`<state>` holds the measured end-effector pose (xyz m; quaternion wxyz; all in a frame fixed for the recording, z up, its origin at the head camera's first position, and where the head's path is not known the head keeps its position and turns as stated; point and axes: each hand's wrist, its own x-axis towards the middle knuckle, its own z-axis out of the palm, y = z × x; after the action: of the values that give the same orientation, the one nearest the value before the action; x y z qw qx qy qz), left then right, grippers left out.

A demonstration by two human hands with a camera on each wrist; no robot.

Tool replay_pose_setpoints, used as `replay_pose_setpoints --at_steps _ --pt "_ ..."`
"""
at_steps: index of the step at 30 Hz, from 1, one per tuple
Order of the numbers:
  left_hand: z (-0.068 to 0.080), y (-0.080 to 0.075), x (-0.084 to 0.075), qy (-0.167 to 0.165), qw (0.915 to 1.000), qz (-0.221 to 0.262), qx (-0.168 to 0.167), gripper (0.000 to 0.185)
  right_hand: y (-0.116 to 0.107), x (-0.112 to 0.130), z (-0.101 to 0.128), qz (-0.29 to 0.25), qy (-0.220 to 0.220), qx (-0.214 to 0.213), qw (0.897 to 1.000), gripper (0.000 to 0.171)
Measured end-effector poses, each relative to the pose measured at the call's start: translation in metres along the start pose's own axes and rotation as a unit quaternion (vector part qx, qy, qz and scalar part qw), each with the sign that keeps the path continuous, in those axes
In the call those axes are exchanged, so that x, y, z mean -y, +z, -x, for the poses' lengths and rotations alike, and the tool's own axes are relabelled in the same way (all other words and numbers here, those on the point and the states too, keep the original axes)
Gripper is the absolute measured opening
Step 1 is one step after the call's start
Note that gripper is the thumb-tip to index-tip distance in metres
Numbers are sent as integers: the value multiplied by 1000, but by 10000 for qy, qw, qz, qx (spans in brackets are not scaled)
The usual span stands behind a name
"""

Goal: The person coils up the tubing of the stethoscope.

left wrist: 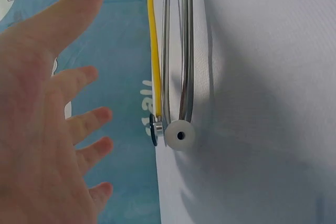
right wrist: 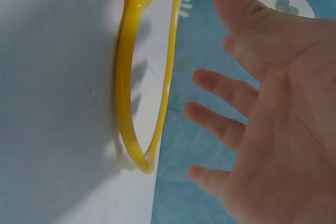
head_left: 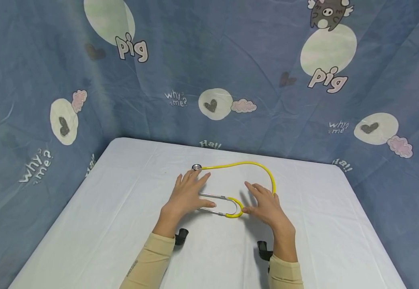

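A stethoscope (head_left: pixel 234 215) with yellow tubing and silver ear tubes lies on the white table. Its round chest piece (head_left: pixel 196 167) is at the far left, and the tubing (right wrist: pixel 124 77) loops round to the right. Over the ear tubes (left wrist: pixel 187 51) hovers my left hand (head_left: pixel 186 195), fingers spread, hiding the ear tips in the head view; one pale ear tip (left wrist: pixel 180 135) shows in the left wrist view. My right hand (head_left: pixel 267 206) is held above the tubing on the right, fingers extended and apart. Both palms hold nothing.
A white cloth covers the table (head_left: pixel 325 224). Behind and beside it hangs a blue curtain (head_left: pixel 180 60) with cartoon prints. Black wrist mounts (head_left: pixel 182 237) sit under both wrists, near the beige sleeves (head_left: pixel 148 257).
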<state>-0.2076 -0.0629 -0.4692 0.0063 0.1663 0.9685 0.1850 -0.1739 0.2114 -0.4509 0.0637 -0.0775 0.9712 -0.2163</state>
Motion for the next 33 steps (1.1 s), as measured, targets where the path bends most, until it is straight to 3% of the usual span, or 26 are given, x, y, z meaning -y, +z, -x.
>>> replay_pose_setpoints --at_steps 9,33 --pt "0 5 -2 182 9998 95 61 107 1 0 -1 63 -36 -25 10000 89" --pt "3 12 -13 348 9989 -247 180 106 2 2 -3 272 25 127 9995 85"
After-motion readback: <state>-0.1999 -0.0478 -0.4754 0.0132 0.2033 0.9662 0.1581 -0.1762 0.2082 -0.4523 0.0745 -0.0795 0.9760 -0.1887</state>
